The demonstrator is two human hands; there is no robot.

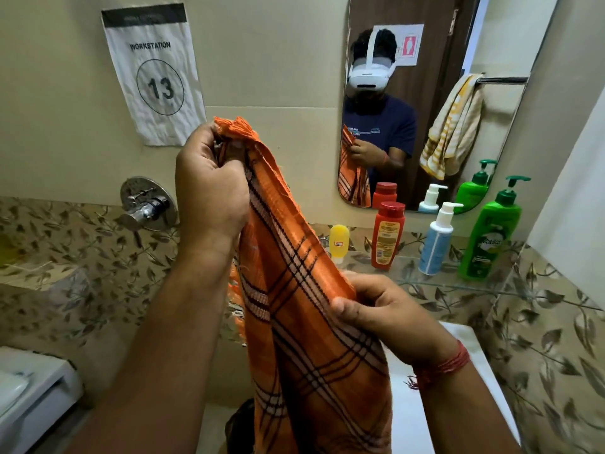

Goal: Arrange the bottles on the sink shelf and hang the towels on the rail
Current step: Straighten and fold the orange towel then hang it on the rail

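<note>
An orange checked towel [294, 290] hangs in front of me. My left hand [211, 188] grips its fringed top end, raised near the wall. Lower and to the right, my right hand [386, 316] pinches the towel's edge. On the glass shelf [458, 283] under the mirror stand a small yellow bottle [339, 240], a red bottle [388, 235], a white and blue pump bottle [437, 240] and a green pump bottle [491, 231], all upright in a row. The mirror shows a yellow striped towel [453, 132] draped over a rail [502, 80].
A chrome tap valve [149, 204] juts from the wall at the left. A paper sign with the number 13 [154, 77] is stuck above it. The white sink [458, 342] lies below the shelf. A white cistern [29, 398] fills the lower left corner.
</note>
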